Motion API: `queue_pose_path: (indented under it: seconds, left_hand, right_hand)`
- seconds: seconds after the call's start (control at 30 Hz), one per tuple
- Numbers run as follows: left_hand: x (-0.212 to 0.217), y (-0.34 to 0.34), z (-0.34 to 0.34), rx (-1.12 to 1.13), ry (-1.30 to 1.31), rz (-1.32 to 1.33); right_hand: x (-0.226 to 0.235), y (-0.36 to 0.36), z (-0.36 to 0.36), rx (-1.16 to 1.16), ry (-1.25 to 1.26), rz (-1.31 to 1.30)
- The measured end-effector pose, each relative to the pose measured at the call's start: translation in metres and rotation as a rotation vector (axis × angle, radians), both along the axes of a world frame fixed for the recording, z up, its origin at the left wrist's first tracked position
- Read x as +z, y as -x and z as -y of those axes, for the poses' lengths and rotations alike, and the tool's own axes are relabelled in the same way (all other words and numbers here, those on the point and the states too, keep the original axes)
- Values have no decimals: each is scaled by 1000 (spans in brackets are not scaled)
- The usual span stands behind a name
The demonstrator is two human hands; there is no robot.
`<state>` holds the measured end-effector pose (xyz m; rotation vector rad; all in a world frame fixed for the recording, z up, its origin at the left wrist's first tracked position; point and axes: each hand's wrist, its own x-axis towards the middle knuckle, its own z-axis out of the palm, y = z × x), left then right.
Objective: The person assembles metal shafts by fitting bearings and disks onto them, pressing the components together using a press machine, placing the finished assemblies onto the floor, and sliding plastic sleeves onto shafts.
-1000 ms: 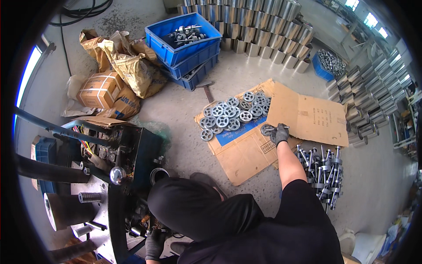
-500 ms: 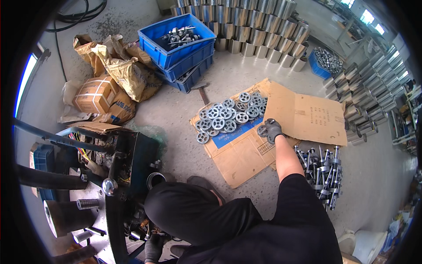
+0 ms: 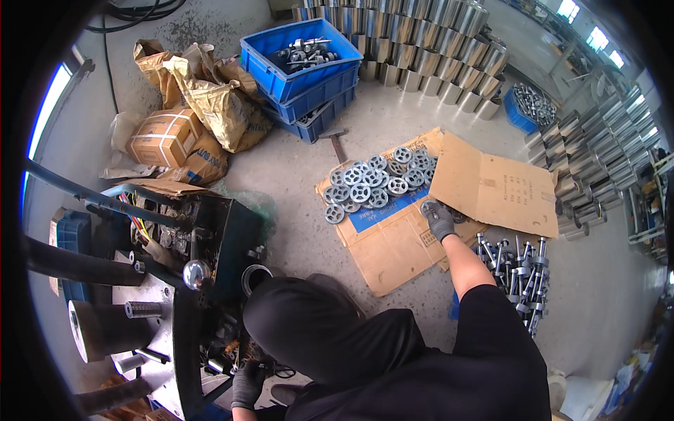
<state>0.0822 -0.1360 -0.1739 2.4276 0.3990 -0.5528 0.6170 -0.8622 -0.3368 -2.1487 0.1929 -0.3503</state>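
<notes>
Right hand (image 3: 440,222) over metal disc (image 3: 429,207) (half-hidden)

This was a metalworking workshop — a bare concrete floor (image 3: 295,168) with grey metal wheels (image 3: 372,184) spread on flattened cardboard (image 3: 393,242), shiny steel cylinders (image 3: 421,28) stacked along the far side, blue crates (image 3: 309,67) of parts far left of them, and a heavy machine (image 3: 161,281) at near left.

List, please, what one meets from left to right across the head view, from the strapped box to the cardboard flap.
Strapped brown box → blue crate → metal wheels → gloved right hand → cardboard flap.
</notes>
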Motion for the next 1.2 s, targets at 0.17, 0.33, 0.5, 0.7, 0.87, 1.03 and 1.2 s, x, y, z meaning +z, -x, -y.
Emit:
queue_pose_path:
  seconds: [0.17, 0.33, 0.5, 0.7, 0.87, 1.03, 1.2]
  left_hand:
    - [56, 55, -28, 62, -136, -127]
    - [46, 46, -19, 46, -34, -95]
    - [55, 26, 4, 191, 32, -104]
    - [41, 62, -20, 53, -81, -22]
    - [40, 59, -17, 42, -128, -86]
    - [27, 54, -13, 55, -138, -31]
    - [70, 36, -1, 74, -138, -39]
  right_hand:
    - [39, 84, -170, 532, 911, -43]
    - [62, 107, -178, 960, 1392, -278]
    - [34, 83, -141, 1109, 1614, -446]
    - [43, 49, -195, 1392, 1918, -550]
    - [15, 28, -202, 1309, 1948, -820]
    - [15, 34, -189, 1105, 1828, -845]
    - [101, 90, -241, 1118, 1444, -1005]
